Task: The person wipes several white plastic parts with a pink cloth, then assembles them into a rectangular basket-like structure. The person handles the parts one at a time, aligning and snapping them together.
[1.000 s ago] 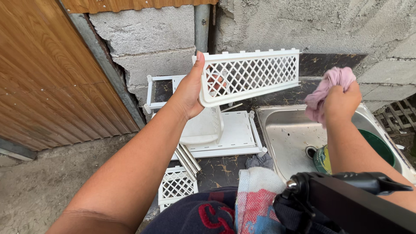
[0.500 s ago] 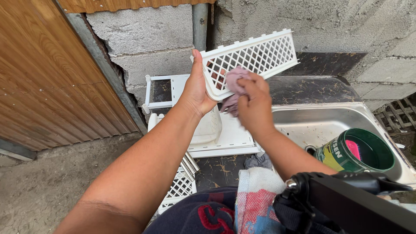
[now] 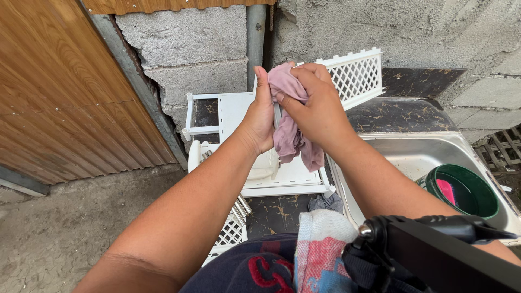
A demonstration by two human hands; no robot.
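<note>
Pink cloth (image 3: 288,122) is bunched under the right hand (image 3: 317,103), whose fingers curl and press it against the white lattice panel (image 3: 355,76); the panel's free end points toward two o'clock. The left hand (image 3: 260,116) grips the panel's near end, thumb up. Wiping works best with firm strokes along the lattice while that grip braces it. Both palms and the panel's held end are hidden; a dark device (image 3: 434,255) blocks five o'clock.

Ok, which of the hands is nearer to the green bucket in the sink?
Right. The right hand presses the pink cloth against the white lattice panel, up and left of the green bucket; the left hand, gripping the panel's edge, is farther left.
</note>
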